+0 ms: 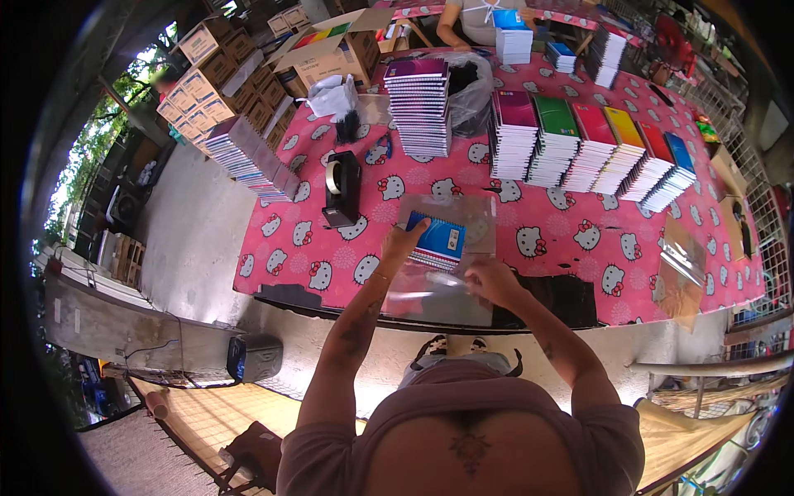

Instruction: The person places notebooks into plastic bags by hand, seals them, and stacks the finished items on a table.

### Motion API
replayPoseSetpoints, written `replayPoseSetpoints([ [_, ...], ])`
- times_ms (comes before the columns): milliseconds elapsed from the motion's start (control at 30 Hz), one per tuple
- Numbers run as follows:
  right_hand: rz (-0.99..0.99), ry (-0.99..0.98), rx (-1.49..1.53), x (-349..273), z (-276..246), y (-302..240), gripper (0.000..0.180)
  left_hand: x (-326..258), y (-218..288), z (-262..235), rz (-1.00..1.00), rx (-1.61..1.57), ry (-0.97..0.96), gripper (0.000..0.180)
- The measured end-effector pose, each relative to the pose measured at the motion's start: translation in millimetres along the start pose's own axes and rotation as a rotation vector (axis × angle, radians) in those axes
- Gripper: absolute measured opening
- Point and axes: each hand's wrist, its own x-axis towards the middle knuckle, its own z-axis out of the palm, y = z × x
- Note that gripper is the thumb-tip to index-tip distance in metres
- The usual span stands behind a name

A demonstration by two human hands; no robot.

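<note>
Notebooks (437, 241) with blue covers lie in a small stack at the near edge of the tabletop (562, 240), inside a clear plastic bag (447, 273) whose glare blurs the stack's lower edge. How many there are cannot be counted. The bag's near end hangs past the table edge and is hard to trace against the dark gap below.

From the head view, the left hand (403, 241) reaches forward, fingers pressed flat against the left side of the stack and the bag mouth. The right hand (490, 279) is curled, pinching the bag's film just right of the stack; its fingertips are hidden by its own knuckles. The hands are apart, one on each side of the stack.

A black tape dispenser (341, 190) stands just left. Coloured notebook piles (591, 149) line the far side, partly cut off by the rim.
</note>
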Motion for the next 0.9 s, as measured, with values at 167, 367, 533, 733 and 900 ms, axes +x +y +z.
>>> replayPoseSetpoints([
  [167,-0.341,0.013,-0.015,-16,33,-25,0.040,-8,23,-3,0.003,-0.113,-0.115,0.095],
  [367,-0.385,0.004,-0.101,-21,34,-28,0.038,-26,8,34,-0.032,-0.141,0.051,0.098],
  [533,0.100,0.190,0.656,-16,30,2,0.039,-33,8,27,0.000,0.092,0.050,0.101],
  [733,0.461,0.302,1.315,10,4,14,0.059,-34,5,20,-0.061,-0.034,0.040,0.093],
  [900,0.483,0.223,1.266,14,-2,8,0.061,-24,-22,16,-0.121,-0.193,-0.023,0.093],
])
